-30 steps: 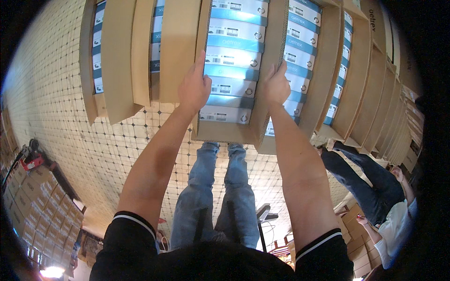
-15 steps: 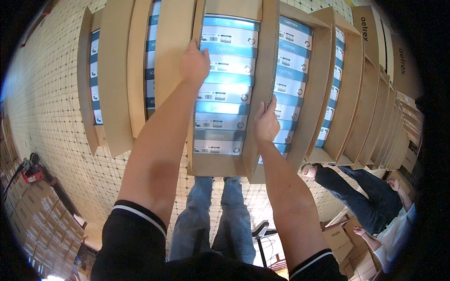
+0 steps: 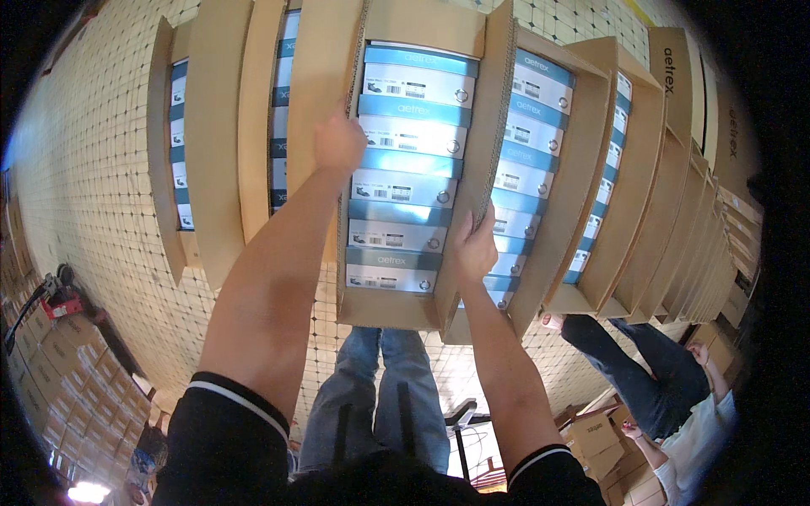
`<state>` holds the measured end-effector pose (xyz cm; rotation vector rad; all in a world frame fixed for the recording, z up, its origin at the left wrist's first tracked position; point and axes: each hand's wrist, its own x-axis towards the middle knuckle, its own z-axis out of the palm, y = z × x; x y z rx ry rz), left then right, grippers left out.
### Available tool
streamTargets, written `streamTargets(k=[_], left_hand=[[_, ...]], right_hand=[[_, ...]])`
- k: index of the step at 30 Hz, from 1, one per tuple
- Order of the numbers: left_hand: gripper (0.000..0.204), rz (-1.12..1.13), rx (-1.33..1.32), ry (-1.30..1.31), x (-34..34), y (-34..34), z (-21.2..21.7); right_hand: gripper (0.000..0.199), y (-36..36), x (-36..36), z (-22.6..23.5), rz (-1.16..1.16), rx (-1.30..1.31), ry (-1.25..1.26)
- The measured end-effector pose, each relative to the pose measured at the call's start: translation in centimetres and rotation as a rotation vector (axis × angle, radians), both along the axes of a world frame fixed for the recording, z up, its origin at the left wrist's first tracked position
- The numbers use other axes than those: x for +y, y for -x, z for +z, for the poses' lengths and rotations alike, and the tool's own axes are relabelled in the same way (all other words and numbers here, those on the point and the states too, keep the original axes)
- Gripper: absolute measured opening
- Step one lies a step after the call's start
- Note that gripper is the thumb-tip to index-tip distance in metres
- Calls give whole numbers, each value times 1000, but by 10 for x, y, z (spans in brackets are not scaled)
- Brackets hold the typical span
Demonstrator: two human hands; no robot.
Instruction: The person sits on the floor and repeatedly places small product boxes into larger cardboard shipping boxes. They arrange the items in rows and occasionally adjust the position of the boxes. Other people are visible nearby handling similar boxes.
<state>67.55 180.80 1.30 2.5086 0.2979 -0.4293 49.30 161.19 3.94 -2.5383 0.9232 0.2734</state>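
Note:
An open cardboard carton (image 3: 388, 313) is in front of me, holding a row of several white shoe boxes (image 3: 405, 188) with blue lids and labelled ends. My left hand (image 3: 340, 143) is closed on the edge of the carton's raised left flap (image 3: 327, 59), its fingertips partly hidden. Lower down on the other side, my right hand (image 3: 477, 250) pinches the edge of the right flap (image 3: 483, 135), thumb along its inner side. Both arms are stretched forward over the carton.
Open cartons of similar shoe boxes stand close on the left (image 3: 215, 152) and right (image 3: 531, 181), and more open cartons (image 3: 645, 228) continue to the right. A co-worker (image 3: 666, 371) is at the lower right. Stacked cartons (image 3: 72, 388) stand at the lower left on the tiled floor.
The cartons appear slightly lower in view. My left hand has come a little nearer along the flap edge; my right hand keeps its grip on the other flap.

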Motion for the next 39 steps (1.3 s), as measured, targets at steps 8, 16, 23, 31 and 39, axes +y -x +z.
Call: streamTargets(k=[8,16,23,31,39], left_hand=[[51,93,39,142,0,-1,6],[50,156,186,158,4,-2,13],[50,163,132,214,8,-2,13],[49,149,116,164,0,0,15],[48,128,132,160,4,-2,15]], right_hand=[[41,-94,28,-6,214,-418,-539],[53,-324,-8,-111,-1015,-89,-1688],[57,-372,-13,-89,-625,-183,-1232],[44,-453,-22,-19,299,-325,-563],[30,18,112,19,380,184,-902]])
